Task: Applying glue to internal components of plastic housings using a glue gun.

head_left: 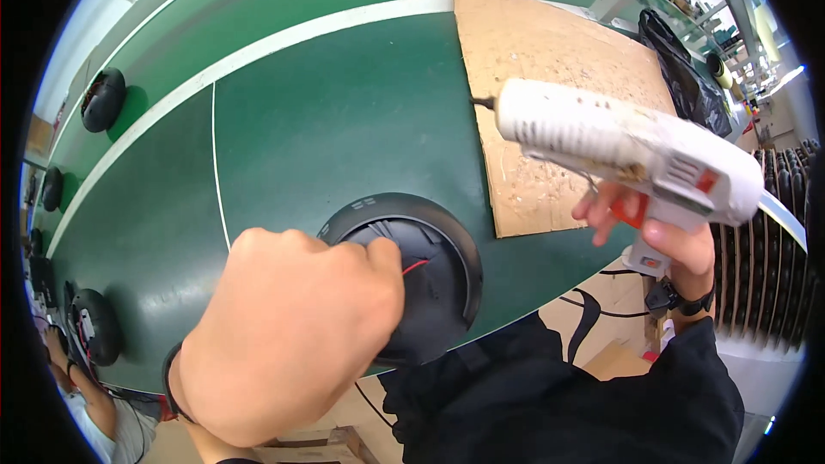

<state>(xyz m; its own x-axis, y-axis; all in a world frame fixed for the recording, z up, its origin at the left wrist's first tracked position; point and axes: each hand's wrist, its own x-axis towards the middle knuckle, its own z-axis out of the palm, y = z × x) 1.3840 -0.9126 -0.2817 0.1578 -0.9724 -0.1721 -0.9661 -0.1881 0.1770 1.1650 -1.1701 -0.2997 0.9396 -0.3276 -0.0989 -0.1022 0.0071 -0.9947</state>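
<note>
A white hot glue gun [619, 142] with an orange trigger is held by its handle in my right hand [683, 245]. Its dark nozzle points left over the cardboard, and a pale glue stick [784, 216] sticks out of its back end. At the table's near edge lies a round black plastic housing [468, 266], its hollow inside facing up. My left hand [288, 326] is closed above the housing's left side, covering part of it. What its fingers grip is hidden. A short red wire [415, 266] shows inside the housing beside those fingers.
A stained cardboard sheet [559, 47] lies on the green table [344, 120]. More black housings [103, 100] rest along the left. Stacked black rings [765, 266] and a black plastic bag [683, 77] are at the right. A co-worker's arm [90, 391] shows at lower left.
</note>
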